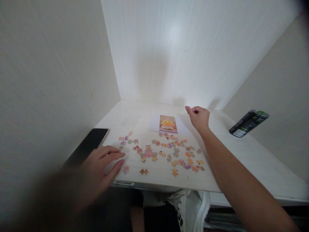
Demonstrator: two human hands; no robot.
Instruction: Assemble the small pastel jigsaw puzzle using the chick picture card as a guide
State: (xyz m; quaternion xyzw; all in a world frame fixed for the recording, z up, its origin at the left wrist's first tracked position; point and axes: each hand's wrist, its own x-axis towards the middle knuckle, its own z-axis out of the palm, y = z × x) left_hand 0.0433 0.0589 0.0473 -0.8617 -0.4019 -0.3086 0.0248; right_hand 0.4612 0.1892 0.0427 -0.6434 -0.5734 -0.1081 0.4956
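Observation:
My left hand [106,161] is at the left front of the white table, fingers stretched and slightly apart, with nothing visible in it. Just beyond its fingertips lies a pale pink puzzle piece [126,169]. Raised over the back of the table, my right hand [199,118] is closed, its fingers curled and thumb sticking out; whatever it may hold is hidden. Between the hands, a partly joined pink and yellow puzzle section [148,154] lies among several loose pieces. Behind them a picture card [168,124] with a yellow figure lies on a white sheet [154,124].
A black phone [88,145] lies along the left wall. To the right stands a dark can [248,123], seen tilted. Panels [169,64] enclose the table on three sides. A white shoe [190,206] shows below the front edge.

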